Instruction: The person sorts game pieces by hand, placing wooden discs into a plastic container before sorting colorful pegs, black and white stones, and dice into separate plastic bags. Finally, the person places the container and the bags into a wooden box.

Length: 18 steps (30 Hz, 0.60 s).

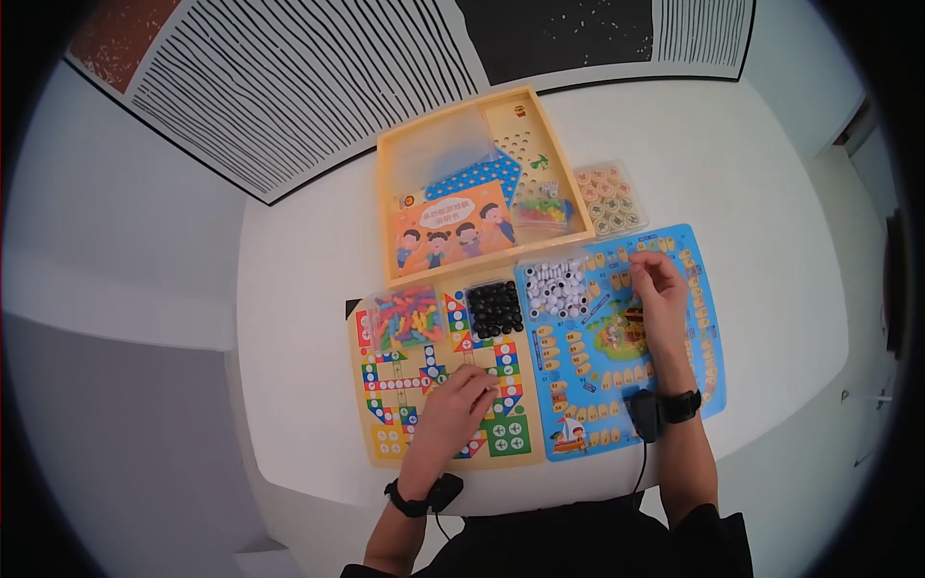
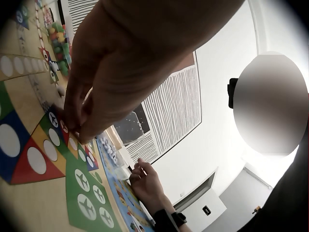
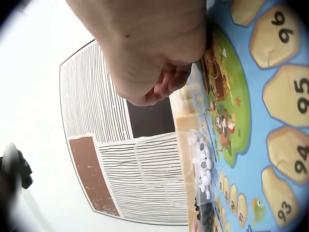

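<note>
My left hand [image 1: 451,412] is low over the ludo-style board [image 1: 390,424], fingers bent and thumb tip close to the fingertips. In the left wrist view its fingertips come right down at the coloured squares beside the green corner [image 2: 89,193]; I cannot tell whether something small is pinched there. Above the blue numbered board [image 1: 617,385] is my right hand [image 1: 663,301], fingers loosely curled, with nothing showing in them. Between the hands and the wooden box stand clear trays of black pieces [image 1: 495,310], white-and-black pieces [image 1: 556,291] and coloured pegs [image 1: 407,319].
The shallow wooden box [image 1: 387,183] holds an orange booklet [image 1: 453,226], a blue dotted sheet [image 1: 482,176] and a bag of coloured pieces [image 1: 542,210]. To its right lies a clear case of round wooden discs [image 1: 609,197]. A striped panel [image 1: 299,96] stands behind the white table [image 1: 299,385].
</note>
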Available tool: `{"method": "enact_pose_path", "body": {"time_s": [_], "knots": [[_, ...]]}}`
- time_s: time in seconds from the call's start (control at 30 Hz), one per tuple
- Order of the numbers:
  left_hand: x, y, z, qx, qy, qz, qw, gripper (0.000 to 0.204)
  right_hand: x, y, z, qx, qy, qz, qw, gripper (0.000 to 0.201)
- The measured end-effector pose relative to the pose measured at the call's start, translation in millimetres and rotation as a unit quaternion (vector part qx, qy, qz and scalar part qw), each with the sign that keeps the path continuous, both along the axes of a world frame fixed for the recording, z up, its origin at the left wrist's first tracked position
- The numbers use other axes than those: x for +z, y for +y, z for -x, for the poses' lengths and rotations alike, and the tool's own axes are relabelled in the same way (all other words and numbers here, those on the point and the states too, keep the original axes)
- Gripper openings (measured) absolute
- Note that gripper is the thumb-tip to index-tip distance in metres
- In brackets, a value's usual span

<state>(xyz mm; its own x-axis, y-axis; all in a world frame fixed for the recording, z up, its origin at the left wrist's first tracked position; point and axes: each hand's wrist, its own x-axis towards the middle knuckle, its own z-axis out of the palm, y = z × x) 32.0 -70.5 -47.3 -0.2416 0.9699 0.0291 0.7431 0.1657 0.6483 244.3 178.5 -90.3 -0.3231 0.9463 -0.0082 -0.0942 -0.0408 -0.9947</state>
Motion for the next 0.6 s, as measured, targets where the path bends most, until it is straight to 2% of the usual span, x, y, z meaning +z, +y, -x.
{"method": "enact_pose_path", "body": {"time_s": [0.13,0.23,0.3,0.43,0.5,0.53,0.6], "knots": [[1,3,-2,0.011,-0.011,0.008,1.000,0.016,0,1,0,-0.015,0.005,-0.008,1.000,0.009],[10,10,-3,0.017,-0.025,0.059,0.998,0.014,1,-1,1,-0.016,0.014,-0.006,1.000,0.009],[20,28,-8,-0.009,-0.044,0.010,0.999,0.009,0,0,1,-0.016,0.018,-0.009,1.000,0.009],[31,81,-7,-0.029,-0.082,-0.046,0.995,0.014,-3,0,2,-0.010,0.020,-0.014,1.000,0.009],[36,105,-6,0.010,-0.171,-0.088,0.981,0.021,-6,1,1,-0.011,0.020,-0.018,1.000,0.009],[38,106,-4,0.006,-0.173,-0.090,0.981,0.021,-8,1,2,-0.009,0.024,-0.014,1.000,0.009],[43,97,9,0.070,-0.196,-0.070,0.976,0.027,-6,1,-1,-0.019,0.027,-0.009,0.999,0.010]]}}
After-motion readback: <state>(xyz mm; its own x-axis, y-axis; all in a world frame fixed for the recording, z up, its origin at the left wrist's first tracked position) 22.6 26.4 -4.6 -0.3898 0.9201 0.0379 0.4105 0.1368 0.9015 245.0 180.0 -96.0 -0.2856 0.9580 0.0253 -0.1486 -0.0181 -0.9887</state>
